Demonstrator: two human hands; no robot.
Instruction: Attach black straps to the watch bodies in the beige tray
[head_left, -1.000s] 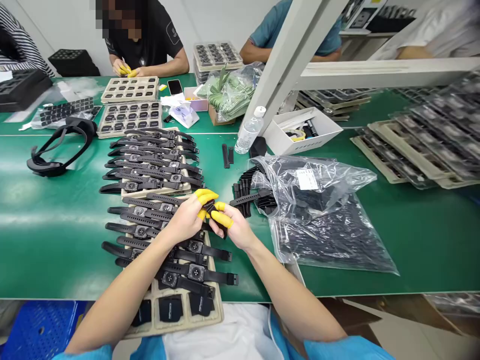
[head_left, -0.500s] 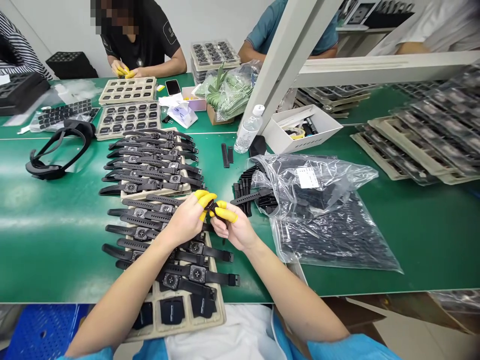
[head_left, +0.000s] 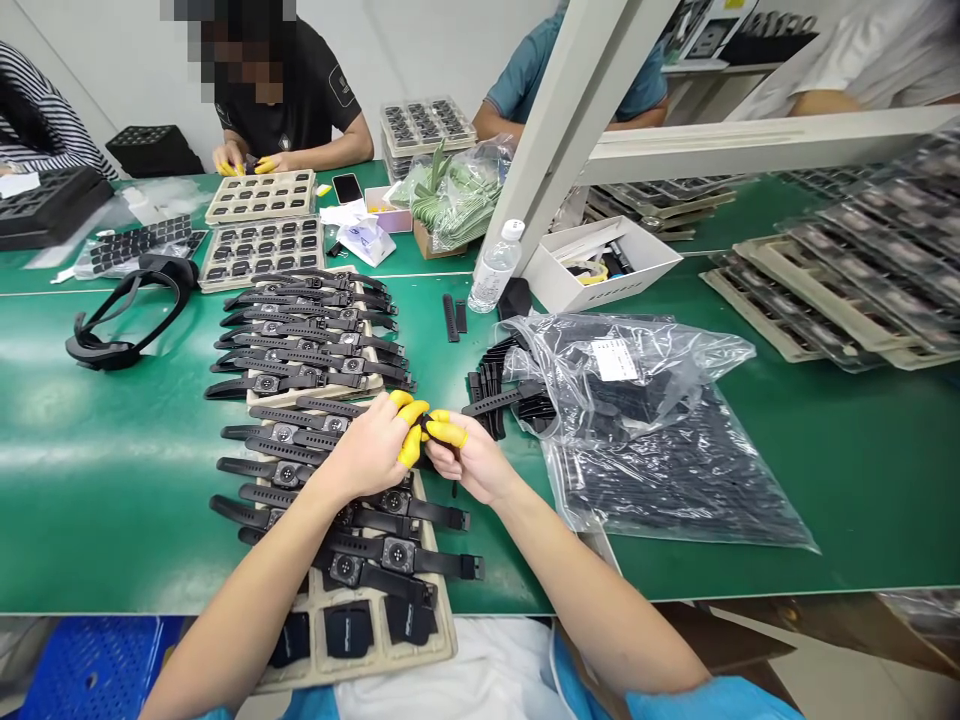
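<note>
Yellow finger cots cover several fingertips of my left hand (head_left: 373, 447) and my right hand (head_left: 471, 452). Both hands pinch a small black smartwatch (head_left: 425, 424) between them, its body and strap mostly hidden by the fingers. Under my left forearm lies a beige tray (head_left: 446, 630), bearing strapped smartwatches (head_left: 397, 553) face down. Dark square pieces (head_left: 349, 630) sit in its front pockets. Farther back is a second tray of strapped watches (head_left: 306, 348). Loose black watch straps (head_left: 491, 395) are heaped just beyond my right hand, by the mouth of a clear plastic bag (head_left: 675, 480) full of straps.
A water bottle (head_left: 496, 268) and a white box (head_left: 604, 265) stand by the white post (head_left: 574, 130). A black headset-like band (head_left: 131, 315) lies left. Stacked trays (head_left: 847, 290) are at right. Across the green table (head_left: 97, 480), a co-worker (head_left: 292, 120) handles small parts.
My fingers have closed further over the smartwatch, so less of it shows. The view has shifted slightly. Across the table, the co-worker's hands have moved apart a little.
</note>
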